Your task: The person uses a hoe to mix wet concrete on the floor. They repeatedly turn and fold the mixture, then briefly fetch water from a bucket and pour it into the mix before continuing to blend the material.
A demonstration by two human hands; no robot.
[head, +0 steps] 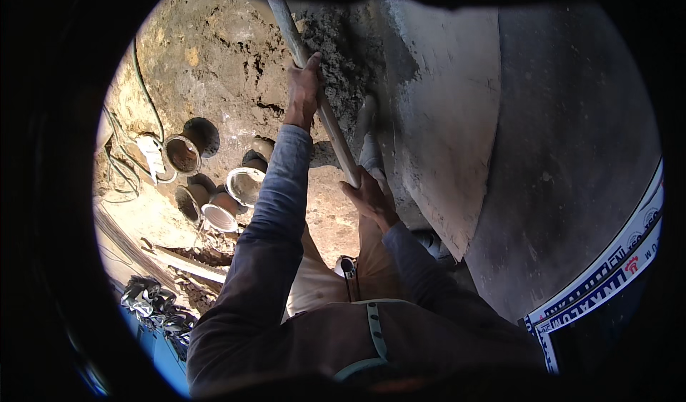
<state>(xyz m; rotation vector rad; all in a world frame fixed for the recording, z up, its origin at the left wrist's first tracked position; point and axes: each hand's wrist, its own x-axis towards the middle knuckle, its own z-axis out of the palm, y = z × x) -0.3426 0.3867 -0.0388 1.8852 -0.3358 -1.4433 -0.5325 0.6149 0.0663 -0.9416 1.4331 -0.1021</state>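
My left hand [304, 87] grips a long wooden handle [333, 128] partway along, with the thumb laid along it. Lower down, near the handle's bottom end, my right hand [368, 194] is closed around it. The handle slants up and to the left; its far end is cut off at the top of the view, so any tool head is hidden. Beside the handle lies dark, lumpy wet material [338, 53] that looks like mortar. A boot or shoe [367, 113] rests close to it, below my right leg.
Several round buckets [182, 154] stand on the ground to the left, near a looped cable [146, 88]. A pale board [447, 118] leans along the dark wall [568, 134] at right. Wood strips [187, 262], black plastic [147, 303] and a film-covered frame [600, 289] lie toward the lower edges.
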